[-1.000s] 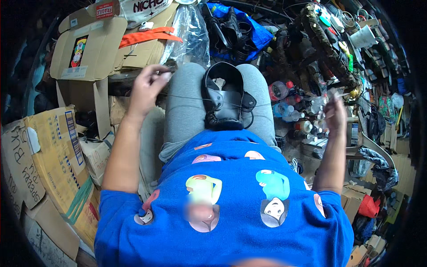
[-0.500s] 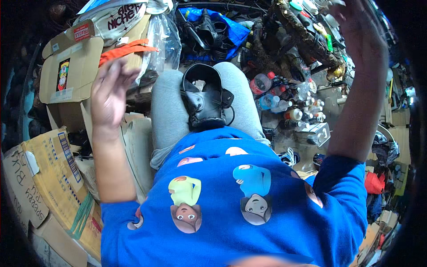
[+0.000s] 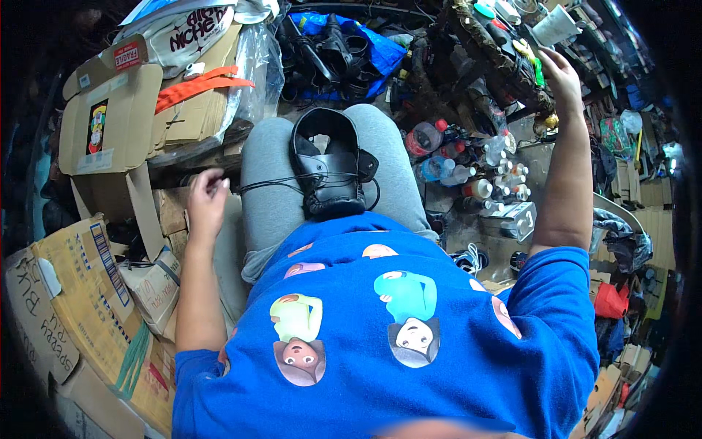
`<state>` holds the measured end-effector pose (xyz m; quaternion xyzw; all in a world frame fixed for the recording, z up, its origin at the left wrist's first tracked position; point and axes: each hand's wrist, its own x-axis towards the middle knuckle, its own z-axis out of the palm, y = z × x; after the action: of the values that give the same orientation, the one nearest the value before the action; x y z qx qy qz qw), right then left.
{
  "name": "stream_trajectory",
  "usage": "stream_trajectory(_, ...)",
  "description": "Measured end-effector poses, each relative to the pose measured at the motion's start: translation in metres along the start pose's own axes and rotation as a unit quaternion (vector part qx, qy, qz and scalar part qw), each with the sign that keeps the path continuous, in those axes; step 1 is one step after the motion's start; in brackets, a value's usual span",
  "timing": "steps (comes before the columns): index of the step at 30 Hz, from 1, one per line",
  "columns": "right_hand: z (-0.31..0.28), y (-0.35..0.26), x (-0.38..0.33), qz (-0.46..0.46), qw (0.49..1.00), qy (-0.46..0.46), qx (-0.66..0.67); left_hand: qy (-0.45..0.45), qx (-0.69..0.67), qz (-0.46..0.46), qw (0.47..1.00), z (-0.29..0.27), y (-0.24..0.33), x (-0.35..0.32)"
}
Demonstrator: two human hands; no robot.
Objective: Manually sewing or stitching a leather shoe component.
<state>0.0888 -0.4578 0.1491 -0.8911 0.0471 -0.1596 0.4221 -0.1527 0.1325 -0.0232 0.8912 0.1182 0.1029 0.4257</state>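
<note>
A black leather shoe [image 3: 333, 172] rests between my thighs, its opening turned up and away from me. Thin black lace [image 3: 278, 181] runs from it leftward across my left thigh, its strands drawing together toward my fingers. My left hand [image 3: 207, 205] is beside the left knee, fingers bent and pinched where the lace leads; the exact contact is hard to make out. Far to the right, my right hand [image 3: 563, 79] reaches to the cluttered bench with fingers stretched out. It is close to a bright green handle [image 3: 539, 72] and below a whitish cup [image 3: 556, 26].
Several bottles [image 3: 479, 188] and a clear plastic box [image 3: 515, 222] stand right of my legs. Black footwear [image 3: 333, 51] lies on a blue sheet ahead. Cardboard boxes [image 3: 88, 293] crowd the left, with an orange strip [image 3: 201, 86] atop flattened cardboard.
Both hands were raised and blurred. The left has lowered toward the knee, and the right has moved to the bench. Lace now stretches leftward over the thigh.
</note>
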Motion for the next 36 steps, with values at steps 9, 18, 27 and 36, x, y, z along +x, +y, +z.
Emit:
stream_trajectory(9,0.061,0.006,0.039,-0.248,0.968,-0.04,0.009,-0.16,0.166,0.273,0.934,0.062,0.078,-0.007)
stream_trajectory(18,0.193,0.16,-0.192,-0.005,0.889,-0.338,-0.309,-0.13,0.222,0.273,0.927,0.067,0.076,-0.005)
stream_trajectory(27,0.184,0.248,-0.253,0.208,0.821,-0.46,-0.266,-0.129,0.236,0.283,0.921,0.069,0.078,-0.001)
stream_trajectory(36,0.116,0.148,-0.116,0.097,0.961,0.029,-0.259,-0.119,0.212,0.305,0.921,0.073,0.083,0.007)
